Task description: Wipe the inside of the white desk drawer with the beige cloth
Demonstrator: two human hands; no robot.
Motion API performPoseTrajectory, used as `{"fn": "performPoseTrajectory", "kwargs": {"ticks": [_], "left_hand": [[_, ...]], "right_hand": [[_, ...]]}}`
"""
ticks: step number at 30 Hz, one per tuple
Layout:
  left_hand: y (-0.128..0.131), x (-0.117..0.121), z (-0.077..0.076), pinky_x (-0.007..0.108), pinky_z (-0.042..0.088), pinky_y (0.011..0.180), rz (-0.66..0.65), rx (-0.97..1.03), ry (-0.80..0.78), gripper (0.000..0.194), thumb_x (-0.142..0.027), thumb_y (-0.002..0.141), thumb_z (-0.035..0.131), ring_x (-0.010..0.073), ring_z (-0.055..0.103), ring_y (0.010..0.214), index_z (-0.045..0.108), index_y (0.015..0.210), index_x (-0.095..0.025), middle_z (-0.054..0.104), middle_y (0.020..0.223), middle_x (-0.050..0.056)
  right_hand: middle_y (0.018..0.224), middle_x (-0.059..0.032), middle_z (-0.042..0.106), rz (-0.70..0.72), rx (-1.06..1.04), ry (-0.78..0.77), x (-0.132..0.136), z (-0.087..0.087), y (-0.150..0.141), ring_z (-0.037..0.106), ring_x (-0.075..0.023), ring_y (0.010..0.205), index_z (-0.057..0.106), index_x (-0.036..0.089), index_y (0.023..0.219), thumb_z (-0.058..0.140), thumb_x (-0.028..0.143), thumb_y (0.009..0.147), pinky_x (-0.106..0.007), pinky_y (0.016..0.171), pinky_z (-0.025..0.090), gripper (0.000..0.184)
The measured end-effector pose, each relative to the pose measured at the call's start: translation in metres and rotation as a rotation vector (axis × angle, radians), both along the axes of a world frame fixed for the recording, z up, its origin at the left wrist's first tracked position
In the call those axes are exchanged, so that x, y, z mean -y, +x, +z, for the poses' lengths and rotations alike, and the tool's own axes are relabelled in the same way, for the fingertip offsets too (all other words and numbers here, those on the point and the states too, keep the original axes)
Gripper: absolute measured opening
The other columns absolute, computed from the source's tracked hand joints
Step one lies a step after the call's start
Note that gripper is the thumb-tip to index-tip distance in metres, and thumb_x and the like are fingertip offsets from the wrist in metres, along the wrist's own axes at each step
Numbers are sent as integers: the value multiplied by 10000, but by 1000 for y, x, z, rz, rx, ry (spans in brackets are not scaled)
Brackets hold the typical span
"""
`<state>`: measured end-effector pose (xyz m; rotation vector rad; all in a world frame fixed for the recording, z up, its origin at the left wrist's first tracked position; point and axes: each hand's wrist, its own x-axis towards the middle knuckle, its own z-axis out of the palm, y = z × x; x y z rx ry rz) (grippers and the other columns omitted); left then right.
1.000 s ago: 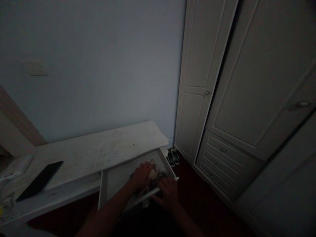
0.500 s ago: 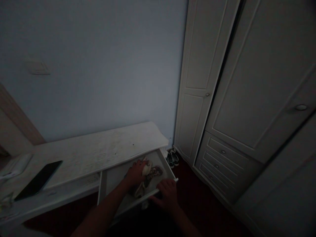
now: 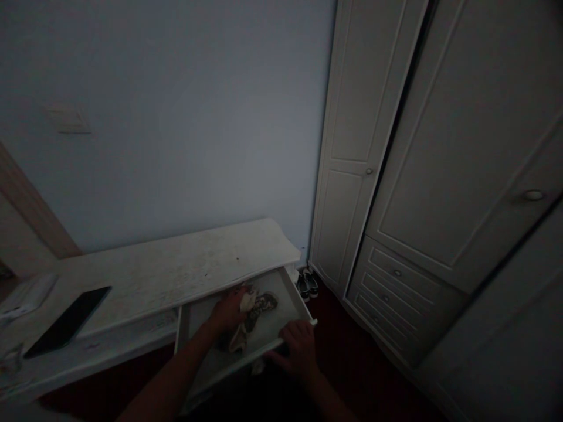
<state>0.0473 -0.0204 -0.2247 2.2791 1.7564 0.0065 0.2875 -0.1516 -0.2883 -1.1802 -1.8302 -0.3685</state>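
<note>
A white drawer (image 3: 294, 293) stands pulled out from under a white desk top (image 3: 176, 266). Inside it lies a small heap of patterned and pale cloth pieces (image 3: 257, 310). My left hand (image 3: 229, 310) reaches into the drawer with its fingers closed on the pale cloth. My right hand (image 3: 299, 351) grips the drawer's front edge near its right corner, fingers curled over it. The room is dim, so the cloth's detail is hard to read.
A dark phone (image 3: 68, 322) lies on the desk's left part beside a pale object (image 3: 26, 293). A tall white wardrobe (image 3: 440, 176) with small drawers (image 3: 391, 287) fills the right. A pair of shoes (image 3: 308, 284) sits on the dark floor between desk and wardrobe.
My left hand has drawn the cloth toward the left inside the drawer, uncovering more of the drawer bottom at the right. My right hand has stayed on the front edge.
</note>
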Motion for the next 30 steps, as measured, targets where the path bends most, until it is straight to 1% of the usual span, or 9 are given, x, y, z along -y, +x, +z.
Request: {"fn": "performPoseTrajectory", "kwargs": {"ticks": [4, 7, 13, 16, 18, 21, 23, 27, 30], "left_hand": [[-12, -1, 0, 411, 424, 1194, 5, -3, -1, 902, -325, 802, 673, 320, 450, 1525, 359, 1641, -226, 434, 1691, 134], [-21, -3, -2, 416, 419, 1203, 17, -10, -4, 901, -343, 815, 665, 321, 454, 1527, 347, 1648, -212, 439, 1691, 146], [-34, -5, -5, 438, 444, 1179, 39, -27, -10, 895, -336, 813, 648, 338, 443, 1538, 351, 1649, -224, 431, 1701, 142], [-39, -6, -7, 438, 442, 1182, 41, -32, -13, 910, -326, 810, 653, 329, 428, 1549, 333, 1658, -244, 441, 1697, 131], [-41, -7, -9, 438, 430, 1194, 41, -35, -13, 926, -321, 807, 658, 329, 410, 1561, 320, 1665, -233, 443, 1695, 137], [-44, -7, -11, 455, 424, 1198, 49, -42, -13, 953, -338, 813, 658, 357, 371, 1580, 288, 1677, -186, 413, 1707, 171], [-45, -8, -12, 462, 420, 1200, 54, -46, -14, 950, -351, 818, 660, 373, 358, 1584, 289, 1678, -185, 388, 1720, 176], [-48, -6, -12, 423, 401, 1216, 52, -47, -15, 941, -330, 818, 668, 349, 382, 1573, 299, 1673, -202, 386, 1721, 162], [-50, -4, -11, 437, 403, 1213, 59, -52, -13, 916, -343, 832, 656, 355, 393, 1566, 306, 1666, -194, 418, 1693, 178]], "right_hand": [[859, -20, 675, 3, -12, -9, -1, -3, 0, 585, -227, 850, 623, 245, 902, 528, 797, 982, -399, 859, 345, 566], [861, -22, 667, 3, -5, 1, -2, -5, 1, 579, -225, 845, 625, 240, 906, 486, 799, 998, -397, 852, 343, 583], [888, -30, 667, -14, 38, -21, -2, -7, 2, 575, -230, 857, 649, 241, 911, 579, 793, 957, -392, 845, 352, 558], [885, -32, 664, 11, 1, -18, -2, -7, 3, 573, -234, 866, 644, 244, 917, 516, 792, 989, -396, 854, 354, 567], [895, -34, 667, 21, -17, -15, -2, -7, 3, 573, -235, 876, 644, 244, 922, 517, 784, 994, -399, 867, 358, 560], [897, -33, 667, 19, -15, -23, -2, -8, 3, 569, -237, 877, 648, 246, 927, 543, 796, 975, -400, 867, 359, 562], [888, -31, 660, 10, -8, -31, -3, -9, 3, 566, -239, 874, 643, 246, 921, 540, 806, 970, -401, 864, 354, 571], [883, -24, 653, 8, -1, -15, -3, -8, 2, 567, -235, 873, 631, 239, 915, 517, 796, 987, -399, 860, 342, 573], [873, -20, 649, 14, -15, -13, -2, -6, 1, 565, -229, 861, 626, 234, 906, 513, 798, 989, -396, 853, 339, 582]]}}
